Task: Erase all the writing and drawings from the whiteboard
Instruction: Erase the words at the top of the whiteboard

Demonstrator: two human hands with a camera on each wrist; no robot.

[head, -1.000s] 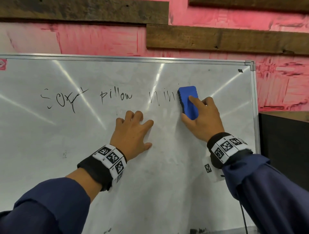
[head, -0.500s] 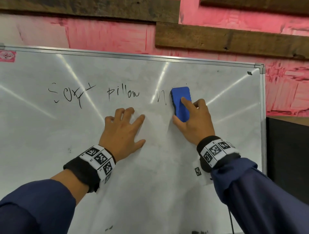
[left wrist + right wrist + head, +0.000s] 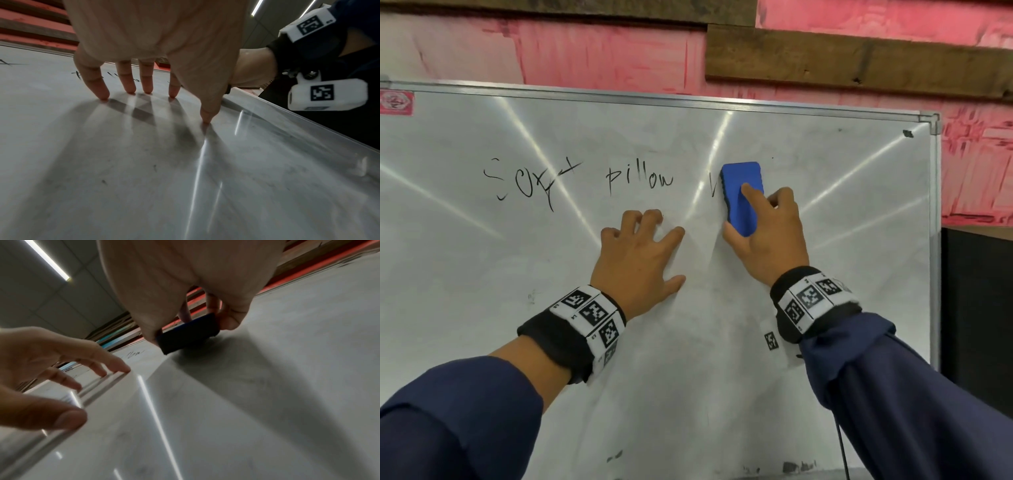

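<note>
At the left of the head view the whiteboard (image 3: 482,291) carried the word "soft" (image 3: 530,181), and to its right "pillow" (image 3: 639,179); both were untouched, so most of the erasing was, by my judgement, yet to do. Below "pillow", near the middle of the frame, the left hand (image 3: 640,260) was set against the board. The left wrist view showed its fingertips (image 3: 102,95) spread apart and planted on the surface with the palm arched off it, most likely to steady the board against the push of wiping.

Right of centre, the right hand (image 3: 767,240) gripped the blue eraser (image 3: 741,197) upright against the board: the index finger lay along its back, thumb and the other fingers clasped its sides, probably to keep the felt pressed flat. Just off the eraser's left edge a single dark stroke (image 3: 711,186) stood, apparently the last of a third word. A small black mark (image 3: 908,133) sat in the upper right corner of the board, and smudges (image 3: 799,466) lay along its bottom edge.
</note>
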